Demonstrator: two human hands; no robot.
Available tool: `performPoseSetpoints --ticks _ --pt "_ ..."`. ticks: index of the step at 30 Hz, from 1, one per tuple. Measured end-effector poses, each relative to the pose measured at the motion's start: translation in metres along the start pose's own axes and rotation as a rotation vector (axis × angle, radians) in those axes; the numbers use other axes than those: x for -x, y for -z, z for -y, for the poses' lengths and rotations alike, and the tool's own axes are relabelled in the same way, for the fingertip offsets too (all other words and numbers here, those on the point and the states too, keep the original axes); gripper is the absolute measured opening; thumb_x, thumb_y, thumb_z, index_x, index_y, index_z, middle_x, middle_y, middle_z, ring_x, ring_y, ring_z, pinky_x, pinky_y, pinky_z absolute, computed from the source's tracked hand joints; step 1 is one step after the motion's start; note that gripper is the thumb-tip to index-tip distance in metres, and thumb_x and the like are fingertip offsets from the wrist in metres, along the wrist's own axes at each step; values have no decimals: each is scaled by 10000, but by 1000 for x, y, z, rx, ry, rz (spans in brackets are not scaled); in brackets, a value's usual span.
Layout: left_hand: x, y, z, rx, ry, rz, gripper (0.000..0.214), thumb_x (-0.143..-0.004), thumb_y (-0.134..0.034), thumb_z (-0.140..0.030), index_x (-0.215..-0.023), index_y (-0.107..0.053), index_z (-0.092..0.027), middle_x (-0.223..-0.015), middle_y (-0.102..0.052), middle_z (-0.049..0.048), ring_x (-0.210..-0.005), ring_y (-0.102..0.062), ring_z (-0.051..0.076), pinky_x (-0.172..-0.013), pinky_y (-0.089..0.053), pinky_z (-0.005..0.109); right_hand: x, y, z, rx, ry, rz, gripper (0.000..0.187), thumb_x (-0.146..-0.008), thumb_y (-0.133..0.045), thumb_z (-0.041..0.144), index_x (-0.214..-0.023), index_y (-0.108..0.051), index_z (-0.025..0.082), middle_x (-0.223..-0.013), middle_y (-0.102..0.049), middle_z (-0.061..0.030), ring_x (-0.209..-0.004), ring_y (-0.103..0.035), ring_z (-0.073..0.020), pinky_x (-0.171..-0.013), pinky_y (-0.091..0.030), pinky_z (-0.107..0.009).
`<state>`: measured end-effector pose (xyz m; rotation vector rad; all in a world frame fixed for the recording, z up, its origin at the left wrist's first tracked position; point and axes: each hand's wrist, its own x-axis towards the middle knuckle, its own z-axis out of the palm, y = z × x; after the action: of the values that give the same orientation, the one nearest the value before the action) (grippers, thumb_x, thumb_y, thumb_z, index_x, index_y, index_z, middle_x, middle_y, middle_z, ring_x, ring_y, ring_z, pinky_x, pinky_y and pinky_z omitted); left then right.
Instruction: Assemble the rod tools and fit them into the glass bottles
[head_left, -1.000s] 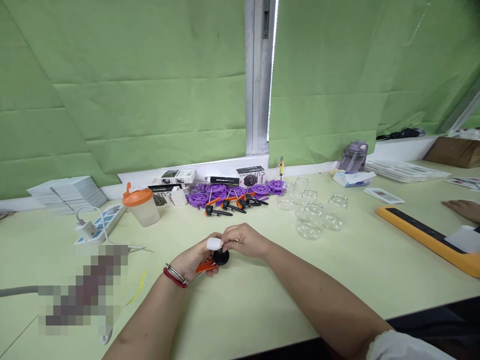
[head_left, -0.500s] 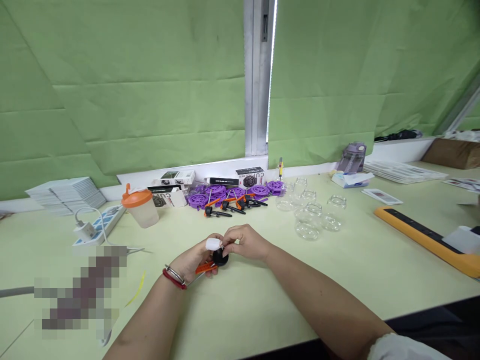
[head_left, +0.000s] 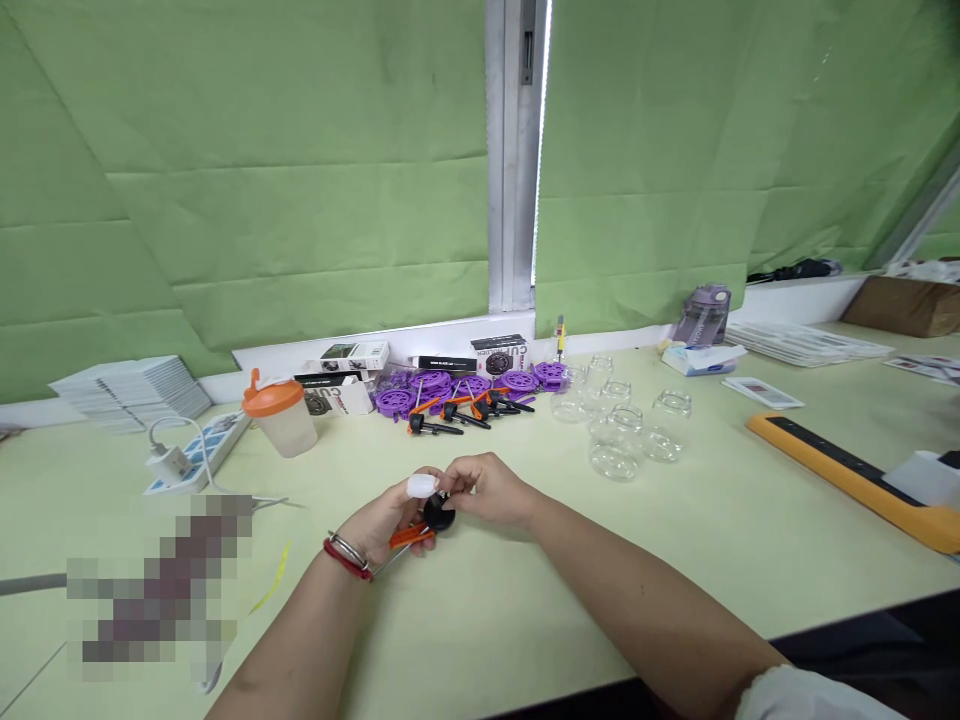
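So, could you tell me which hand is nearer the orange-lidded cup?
Left. The left hand lies right of the orange-lidded cup; the right hand is farther right.

white box (head_left: 500,354), print seemingly "CUP HOLDER"

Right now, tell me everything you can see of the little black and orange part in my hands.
The black and orange part looks plastic: a round black knob with a flat orange lever running toward the left wrist. The left hand grips the lever, the right hand pinches the knob, close above the green table.
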<state>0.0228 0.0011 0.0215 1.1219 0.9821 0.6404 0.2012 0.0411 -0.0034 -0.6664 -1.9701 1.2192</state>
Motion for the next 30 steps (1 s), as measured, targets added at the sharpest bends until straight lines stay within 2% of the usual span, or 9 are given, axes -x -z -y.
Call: performPoseSetpoints --ticks 4,24,27,30 --pt "0 1 1 -4 2 5 379 -734 -488 -511 -965 -428 -218 -748 -551 14 -510 -590 164 -433 -385 242 1 -2 1 -63 -14 -9 127 -677 -639 113 -781 -586 161 -717 -581 28 -651 -540 -95 -629 -448 -224" --pt "-1 1 0 -1 -1 3 350 -749 -466 -499 -953 -432 -217 -743 -558 14 -514 -596 168 -436 -393 247 -1 -4 -2 -102 -25 -31 132 -659 -669 173 -651 -537 158 -692 -562 29 -640 -507 -95 -620 -419 -229" --pt "-1 2 1 12 -4 5 361 -743 -472 -507 -954 -431 -217 -734 -557 11 -514 -598 170 -433 -396 247 -1 -5 -4 -132 -47 -25 123 -657 -673 175 -720 -568 161 -687 -565 31 -639 -518 -99 -623 -427 -236" --pt "-1 2 2 21 0 11 364 -737 -484 -504 -958 -430 -220 -733 -561 11 -516 -598 169 -435 -398 246 -1 -5 -4 -148 -55 -26 128 -653 -676 175 -701 -558 159 -694 -568 26 -648 -524 -102 -624 -430 -238"
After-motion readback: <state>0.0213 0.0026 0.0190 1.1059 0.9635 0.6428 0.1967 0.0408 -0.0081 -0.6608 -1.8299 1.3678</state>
